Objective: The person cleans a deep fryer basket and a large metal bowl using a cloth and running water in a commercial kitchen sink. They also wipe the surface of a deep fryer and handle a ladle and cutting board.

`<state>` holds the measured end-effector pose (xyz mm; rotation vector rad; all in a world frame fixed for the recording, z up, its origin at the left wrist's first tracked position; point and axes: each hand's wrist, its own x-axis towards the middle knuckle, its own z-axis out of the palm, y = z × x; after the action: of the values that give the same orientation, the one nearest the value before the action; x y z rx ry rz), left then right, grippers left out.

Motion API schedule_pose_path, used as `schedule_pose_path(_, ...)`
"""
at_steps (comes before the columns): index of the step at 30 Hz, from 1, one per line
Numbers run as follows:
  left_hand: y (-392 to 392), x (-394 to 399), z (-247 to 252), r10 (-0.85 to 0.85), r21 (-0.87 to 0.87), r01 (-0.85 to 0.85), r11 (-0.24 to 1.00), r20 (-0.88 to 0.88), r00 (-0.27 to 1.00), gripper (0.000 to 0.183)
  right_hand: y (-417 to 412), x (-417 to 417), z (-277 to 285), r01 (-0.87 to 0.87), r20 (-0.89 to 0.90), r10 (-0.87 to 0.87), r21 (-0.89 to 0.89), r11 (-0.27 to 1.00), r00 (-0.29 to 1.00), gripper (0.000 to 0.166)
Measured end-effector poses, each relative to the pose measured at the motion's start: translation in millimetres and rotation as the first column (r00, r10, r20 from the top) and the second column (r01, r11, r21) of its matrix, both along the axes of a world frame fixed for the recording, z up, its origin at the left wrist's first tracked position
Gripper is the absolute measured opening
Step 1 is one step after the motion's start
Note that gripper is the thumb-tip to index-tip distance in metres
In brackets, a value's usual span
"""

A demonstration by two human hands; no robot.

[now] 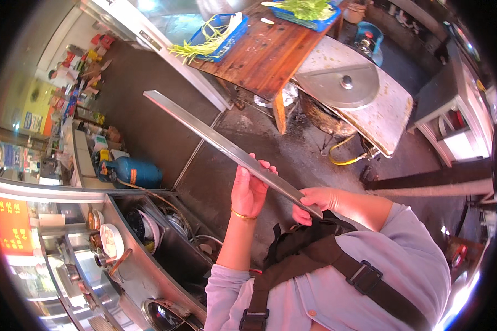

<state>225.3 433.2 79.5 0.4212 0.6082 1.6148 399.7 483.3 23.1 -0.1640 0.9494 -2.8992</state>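
Across the middle of the view runs a long, narrow stainless-steel strip [215,138], slanting from upper left down to my chest. My left hand [252,188], with a gold bangle at its wrist, grips it partway along, thumb on the near side and fingertips curling over the far edge. Close to the strip's lower end, my right hand [312,202] is closed around it. The far end points out over the dark floor, touching nothing. Just beneath the lower end are the dark straps [302,256] worn over my shirt.
Ahead stands a wooden table [256,58] bearing blue vegetable baskets [232,43]. A metal lid [335,89] lies on a stained board [391,111] beside it. A steel counter [149,269] with bowls is at left, near a blue gas cylinder [138,171]. Farther off is a person [64,74].
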Motion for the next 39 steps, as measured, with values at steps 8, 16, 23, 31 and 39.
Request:
schedule_pose_path(8,-75.1,30.1,6.3,0.259,-0.154,-0.354,0.922,-0.434,0.863,0.026,-75.2,18.7,28.8,0.194,0.261,-0.195,0.032,0.981,0.945,0.045)
schedule_pose_path(16,-147.9,-19.9,14.2,0.541,-0.086,-0.682,0.726,-0.542,0.643,0.026,-114.0,-53.9,49.2,0.058,0.293,-0.279,0.589,0.806,0.915,0.028)
schedule_pose_path(23,-261.9,-69.6,-12.8,0.745,-0.155,-0.849,0.506,-0.418,0.52,0.029,-144.3,-154.5,34.4,-0.212,0.238,0.039,0.763,0.61,0.97,0.017)
schedule_pose_path(31,-455.2,19.3,-84.9,0.797,-0.512,-0.859,-0.01,-0.523,0.302,0.025,-282.6,-266.4,36.1,0.029,-0.131,0.571,0.983,0.183,0.811,0.021)
schedule_pose_path(39,-585.3,163.8,-167.7,0.562,-0.51,-0.753,-0.417,-0.796,0.228,0.018,-532.8,-347.7,50.5,0.272,-0.139,0.726,0.96,-0.069,0.674,0.025)
